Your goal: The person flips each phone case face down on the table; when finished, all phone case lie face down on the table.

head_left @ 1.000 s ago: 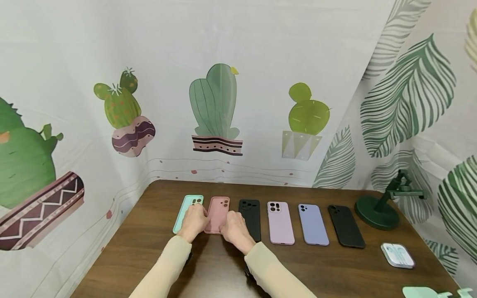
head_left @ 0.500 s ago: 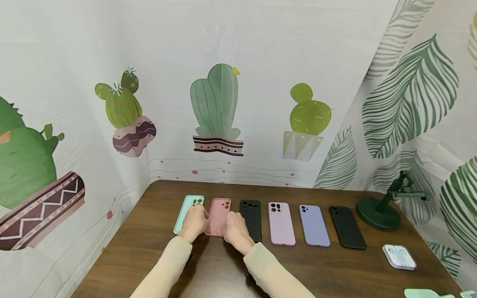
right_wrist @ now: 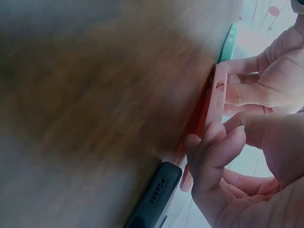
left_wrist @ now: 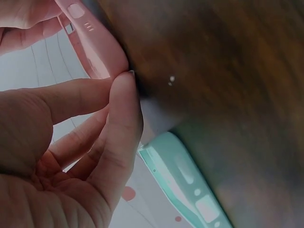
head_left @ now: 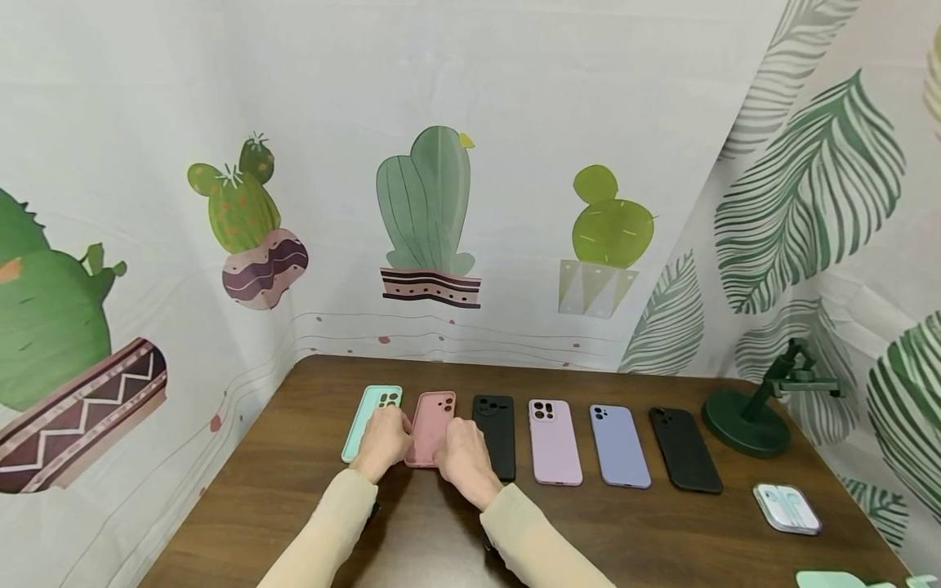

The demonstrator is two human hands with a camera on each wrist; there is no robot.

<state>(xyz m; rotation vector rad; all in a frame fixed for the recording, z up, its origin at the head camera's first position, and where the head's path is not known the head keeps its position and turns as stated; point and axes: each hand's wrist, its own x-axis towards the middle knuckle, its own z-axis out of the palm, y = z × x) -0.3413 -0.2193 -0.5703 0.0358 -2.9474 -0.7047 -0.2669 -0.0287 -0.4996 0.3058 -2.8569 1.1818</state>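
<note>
Watching remotely, I see the left hand (head_left: 384, 441) and right hand (head_left: 466, 459) pinching the pink case (head_left: 430, 426) by its near corners, one each, probably to keep it level and straight; it sits between the mint case (head_left: 360, 425) and a black case (head_left: 496, 425).

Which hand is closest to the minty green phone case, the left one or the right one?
Left. The left hand is right next to the mint case, at the pink case's left side; the right hand is farther away, at the pink case's right side.
</note>
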